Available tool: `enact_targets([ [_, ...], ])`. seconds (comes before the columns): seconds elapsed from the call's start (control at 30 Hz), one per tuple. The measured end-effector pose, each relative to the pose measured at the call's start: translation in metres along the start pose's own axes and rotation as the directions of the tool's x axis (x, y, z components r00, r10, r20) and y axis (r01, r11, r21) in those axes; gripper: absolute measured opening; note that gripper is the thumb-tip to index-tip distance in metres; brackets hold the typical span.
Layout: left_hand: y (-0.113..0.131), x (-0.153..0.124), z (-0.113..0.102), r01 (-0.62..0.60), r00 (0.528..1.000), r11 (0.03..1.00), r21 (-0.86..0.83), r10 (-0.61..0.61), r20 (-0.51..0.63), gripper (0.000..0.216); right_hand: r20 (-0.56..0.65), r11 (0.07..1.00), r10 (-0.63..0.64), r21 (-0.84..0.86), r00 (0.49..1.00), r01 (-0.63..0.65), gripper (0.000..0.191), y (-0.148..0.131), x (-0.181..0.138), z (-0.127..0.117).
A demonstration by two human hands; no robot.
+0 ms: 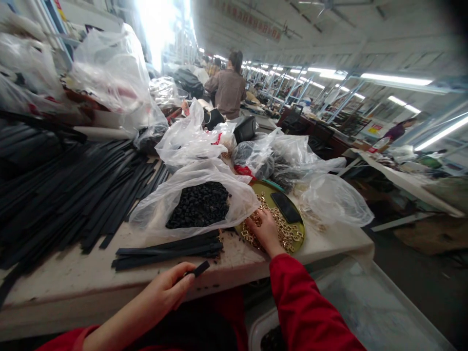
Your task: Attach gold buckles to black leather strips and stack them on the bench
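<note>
My left hand [174, 284] is closed around a black strap [201, 268], whose end sticks out past the thumb near the table's front edge. To the right, my right hand [263, 229] reaches into a pile of small gold-coloured metal buckles [291, 235]. Its thumb and fingers are apart among the pieces; the fingertips are partly hidden. The buckles lie in a round yellow-green tray [302, 225], along with a dark flat phone-like object [286, 207]. Between and behind the hands, an opened plastic bag [149, 214] holds many small black pieces [201, 202].
Black straps lie in a short stack [164, 254] and a large heap [73, 195] on the table [73, 282]. Clear plastic bags [288, 151] crowd the back. Below the table edge is a white container [261, 329]. A person [230, 90] stands farther off.
</note>
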State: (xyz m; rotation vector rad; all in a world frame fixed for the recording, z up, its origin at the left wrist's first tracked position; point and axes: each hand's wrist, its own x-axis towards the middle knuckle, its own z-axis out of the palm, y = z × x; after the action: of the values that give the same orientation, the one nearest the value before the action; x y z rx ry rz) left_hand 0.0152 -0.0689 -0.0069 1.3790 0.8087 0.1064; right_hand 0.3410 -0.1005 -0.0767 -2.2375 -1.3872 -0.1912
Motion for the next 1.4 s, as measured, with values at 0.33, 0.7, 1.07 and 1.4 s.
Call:
enact_targets([
  [0.33,-0.005,0.001,-0.005,0.031,0.994,0.998,0.048,-0.026,-0.102,0.047,-0.014,0.998,-0.04,0.038,0.999,0.041,0.041,-0.015,0.016,-0.006],
  [0.7,-0.021,0.009,0.005,0.074,0.997,0.997,-0.02,-0.074,-0.001,0.054,-0.11,0.947,0.321,0.017,0.941,-0.322,0.047,0.087,-0.025,-0.04],
  [1.07,-0.039,0.005,-0.001,0.108,0.992,0.992,-0.068,-0.112,-0.06,0.061,-0.071,0.979,0.204,0.013,0.976,-0.204,0.039,-0.022,0.021,0.005],
  [1.4,-0.039,0.007,-0.003,0.095,0.993,0.992,-0.077,-0.1,-0.063,0.058,0.17,0.985,-0.001,-0.17,0.985,0.031,0.022,-0.037,0.023,-0.028],
])
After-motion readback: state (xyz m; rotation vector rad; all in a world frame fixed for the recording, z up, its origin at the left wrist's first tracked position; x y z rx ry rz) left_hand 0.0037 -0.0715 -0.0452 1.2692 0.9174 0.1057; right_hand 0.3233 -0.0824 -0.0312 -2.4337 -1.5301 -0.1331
